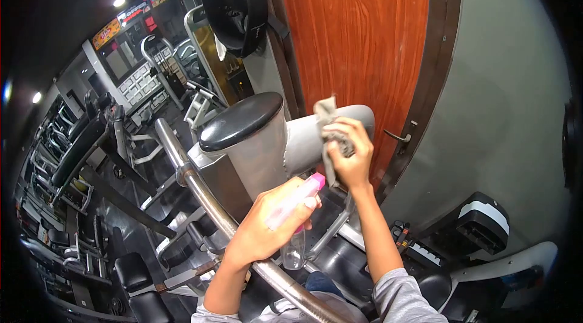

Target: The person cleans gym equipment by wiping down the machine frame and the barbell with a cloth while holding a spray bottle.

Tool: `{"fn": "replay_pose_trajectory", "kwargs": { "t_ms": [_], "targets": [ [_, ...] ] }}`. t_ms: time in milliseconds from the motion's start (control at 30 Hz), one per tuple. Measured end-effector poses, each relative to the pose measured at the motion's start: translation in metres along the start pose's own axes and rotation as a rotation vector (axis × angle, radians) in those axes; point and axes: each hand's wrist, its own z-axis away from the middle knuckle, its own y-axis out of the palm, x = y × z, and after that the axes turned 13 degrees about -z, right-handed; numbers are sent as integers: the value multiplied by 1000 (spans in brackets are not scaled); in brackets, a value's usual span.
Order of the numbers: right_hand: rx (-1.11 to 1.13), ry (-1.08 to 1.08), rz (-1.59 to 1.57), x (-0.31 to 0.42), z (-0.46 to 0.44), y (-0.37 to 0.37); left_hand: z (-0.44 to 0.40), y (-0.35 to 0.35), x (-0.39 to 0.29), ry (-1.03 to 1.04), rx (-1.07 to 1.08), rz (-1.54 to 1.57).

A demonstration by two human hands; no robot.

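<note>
My left hand is wrapped round a spray bottle with a pink nozzle, its clear body hanging below my fingers. In my right hand a crumpled grey-beige cloth is bunched up. The cloth lies against a grey padded roller of a gym machine, near the roller's right end. Left of that stands a grey pad with a black top. A metal bar runs diagonally under my left wrist.
A wooden door with a handle rises behind the roller. A black bag-like object hangs beside it. Gym machines fill the left side. At lower right are a black-and-white machine part and a grey curved pad.
</note>
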Motion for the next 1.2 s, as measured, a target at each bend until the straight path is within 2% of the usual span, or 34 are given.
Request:
{"fn": "replay_pose_trajectory", "kwargs": {
  "t_ms": [67,167,200,333,400,533,600,667,733,800,933,1033,1067,1200],
  "targets": [
    [-129,63,60,-32,3,-8,1,-2,1,-16,9,-22],
    [-251,194,-9,-48,-1,-7,2,0,1,-39,5,-41],
    [-265,185,59,-39,-3,0,1,1,1,-46,-9,-41],
    [-170,-7,-46,10,9,29,1,1,2,-44,-2,-38],
    [-142,-60,12,23,29,36,2,1,2,-1,-17,-41],
    [-118,-90,67,-26,64,30,2,0,4,-21,-10,9],
    [-366,42,85,-51,72,32,2,-1,4,-71,15,78],
    [-386,131,84,-66,69,30,1,-1,4,-62,20,86],
    [-620,366,-45,-66,58,34,2,-2,6,-52,25,98],
    [-621,354,20,-52,56,42,1,-3,9,-39,53,70],
    [-313,81,20,-5,70,51,2,-4,7,-59,61,56],
    [-123,-26,11,3,74,42,2,-4,10,-39,54,67],
    [-109,-67,53,-8,69,33,2,-4,9,-53,47,92],
    [-366,192,74,-47,23,10,3,-3,6,-75,39,143]
  ]
}}
